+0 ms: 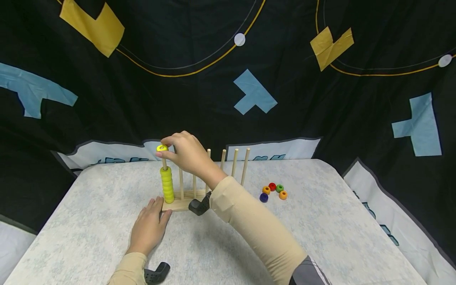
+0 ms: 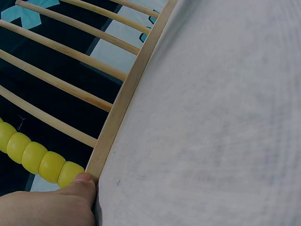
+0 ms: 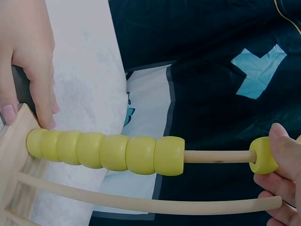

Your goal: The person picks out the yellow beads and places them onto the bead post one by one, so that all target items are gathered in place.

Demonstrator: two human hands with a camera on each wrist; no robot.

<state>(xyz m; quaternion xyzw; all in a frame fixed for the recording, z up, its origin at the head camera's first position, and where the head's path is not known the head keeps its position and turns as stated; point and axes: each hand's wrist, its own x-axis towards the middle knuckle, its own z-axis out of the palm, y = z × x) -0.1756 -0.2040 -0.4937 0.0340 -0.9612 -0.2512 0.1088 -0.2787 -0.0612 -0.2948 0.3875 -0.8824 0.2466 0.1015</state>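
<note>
A wooden peg rack [image 1: 181, 205] stands on the table with several upright pegs. Yellow beads [image 1: 167, 185] fill the lower part of its leftmost peg in a stack. My right hand [image 1: 190, 152] pinches another yellow bead [image 3: 263, 155] between thumb and fingers at that peg's top. The peg's tip enters this bead, and bare wood shows between it and the stack. My left hand [image 1: 147, 227] holds the left end of the rack's base [image 2: 115, 115], thumb at the front edge and fingers along the side. The right forearm partly hides the other pegs.
Right of the rack lie several loose beads: a red bead [image 1: 272, 187], a green bead [image 1: 279, 188], a dark blue bead [image 1: 264, 197] and two orange beads [image 1: 283, 195]. Behind the table [image 1: 320, 229] hangs a black cloth [image 1: 178, 107] with blue and yellow shapes.
</note>
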